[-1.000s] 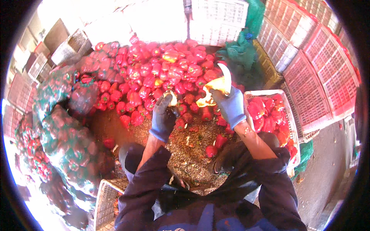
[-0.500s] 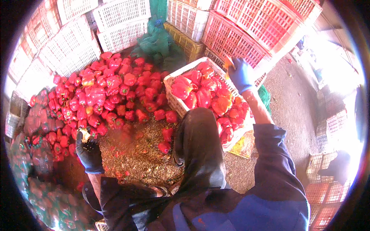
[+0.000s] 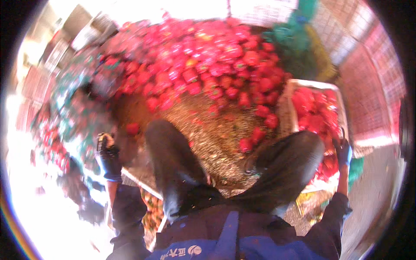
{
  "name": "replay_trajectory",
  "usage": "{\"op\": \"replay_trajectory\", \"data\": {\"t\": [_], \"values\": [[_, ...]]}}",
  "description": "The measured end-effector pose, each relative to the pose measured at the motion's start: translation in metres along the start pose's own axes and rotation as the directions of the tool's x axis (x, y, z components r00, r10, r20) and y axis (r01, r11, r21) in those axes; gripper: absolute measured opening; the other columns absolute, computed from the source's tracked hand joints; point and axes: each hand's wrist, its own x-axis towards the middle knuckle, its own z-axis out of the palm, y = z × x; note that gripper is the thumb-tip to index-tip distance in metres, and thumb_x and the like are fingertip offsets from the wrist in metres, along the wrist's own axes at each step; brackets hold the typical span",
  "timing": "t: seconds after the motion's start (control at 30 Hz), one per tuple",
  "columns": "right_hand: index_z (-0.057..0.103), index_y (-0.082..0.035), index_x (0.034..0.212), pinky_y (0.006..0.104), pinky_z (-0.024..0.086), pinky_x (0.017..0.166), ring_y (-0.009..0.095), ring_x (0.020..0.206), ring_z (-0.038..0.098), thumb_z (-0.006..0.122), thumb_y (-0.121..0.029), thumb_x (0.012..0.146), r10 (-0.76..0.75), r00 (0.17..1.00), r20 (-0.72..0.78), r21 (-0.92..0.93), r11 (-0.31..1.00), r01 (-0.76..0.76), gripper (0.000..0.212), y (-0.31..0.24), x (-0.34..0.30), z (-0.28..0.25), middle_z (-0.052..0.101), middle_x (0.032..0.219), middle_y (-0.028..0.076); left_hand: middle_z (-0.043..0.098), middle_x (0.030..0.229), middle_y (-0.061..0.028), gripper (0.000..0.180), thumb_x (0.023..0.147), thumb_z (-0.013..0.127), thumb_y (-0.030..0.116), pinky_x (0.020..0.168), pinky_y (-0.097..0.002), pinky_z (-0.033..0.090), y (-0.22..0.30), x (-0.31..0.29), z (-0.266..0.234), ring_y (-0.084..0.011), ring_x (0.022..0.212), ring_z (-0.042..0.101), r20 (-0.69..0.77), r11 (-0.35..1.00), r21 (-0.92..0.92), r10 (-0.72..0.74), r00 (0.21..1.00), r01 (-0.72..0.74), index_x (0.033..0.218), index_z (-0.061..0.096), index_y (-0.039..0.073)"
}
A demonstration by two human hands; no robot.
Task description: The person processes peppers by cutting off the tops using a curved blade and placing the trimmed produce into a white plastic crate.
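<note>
Both hands are out wide, in blue gloves. The left hand (image 3: 107, 149) hangs low at the left, curled shut around a small pale scrap, though the blur hides exactly what it is. The right hand (image 3: 343, 149) sits far right, at the near corner of the white crate (image 3: 313, 83); whether it is gripping the rim or just resting against it, I cannot tell. That crate is loaded with red peppers (image 3: 315, 110). Ahead, up the middle, sprawls the big heap of red peppers (image 3: 208, 56) on the floor, with a few yellowish ones mixed in. Between the heap and the person's knees lies a brown patch of scattered seeds (image 3: 212, 130). Red lattice crates (image 3: 368, 69) are stacked at the right.
</note>
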Motion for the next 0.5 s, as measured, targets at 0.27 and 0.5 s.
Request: {"op": "replay_trajectory", "data": {"t": [0.27,0.5], "values": [[0.056,0.005,0.14,0.0471,0.049,0.101,0.043,0.123,0.063,0.072,-0.048,0.093,0.118,0.992,-0.037,0.193,0.975,-0.109,0.072,-0.046,0.008,0.008,0.063,0.132,0.032,0.067,0.1,-0.0087,0.056,0.089,0.078,0.01,0.048,-0.0285,0.047,-0.112,-0.211,-0.102,-0.0126,0.06,0.059,0.056,0.537,0.34,-0.831,0.553,0.772,0.14,0.055,0.001],[0.059,0.001,0.139,0.0428,0.05,0.101,0.036,0.12,0.064,0.072,-0.043,0.095,0.181,0.979,-0.098,0.281,0.948,-0.147,0.064,-0.032,0.0,0.012,0.065,0.132,0.025,0.066,0.127,-0.0176,0.055,0.093,0.077,0.021,0.095,-0.0319,0.052,-0.098,-0.072,-0.054,-0.0213,0.109,0.063,0.094,0.901,0.35,-0.305,0.948,0.256,0.135,0.058,-0.01]]}}
